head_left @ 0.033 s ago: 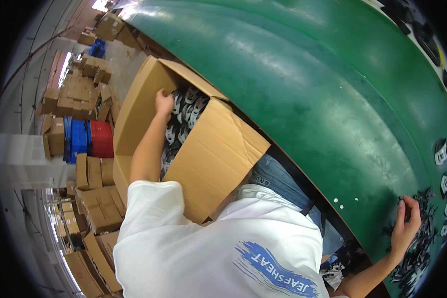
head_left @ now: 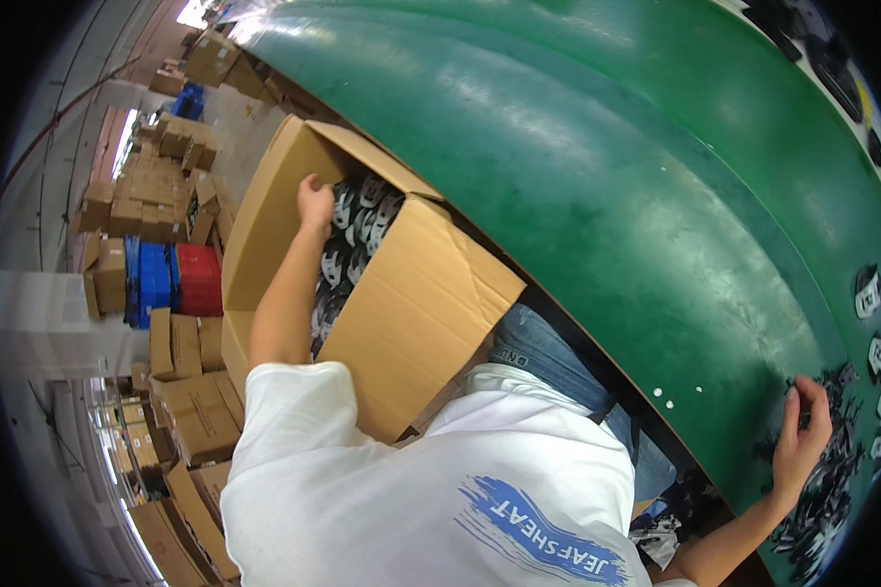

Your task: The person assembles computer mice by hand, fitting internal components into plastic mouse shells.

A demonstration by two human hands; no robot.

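Note:
My left hand (head_left: 314,203) is inside an open cardboard box (head_left: 264,225), beside black-and-white shell-shaped parts (head_left: 362,210) piled in it. Its fingers are slightly bent and apart, and I see nothing held in them. At the lower right my right hand (head_left: 801,440) is over the green table (head_left: 558,186), thumb and forefinger pinched on a small black piece (head_left: 791,384). A heap of small black pieces (head_left: 827,489) lies next to that hand, partly behind it. What the pinched piece is, I cannot make out.
A cardboard flap (head_left: 426,303) folds out toward my body. White-and-black parts (head_left: 868,292) stand in a row at the table's right side. Small white discs (head_left: 658,392) lie near the table edge. Stacked cartons (head_left: 201,411), blue (head_left: 150,279) and red (head_left: 198,279) bins fill the left.
My left hand has drawn slightly left, away from the piled parts. The right hand keeps its pinch in nearly the same place.

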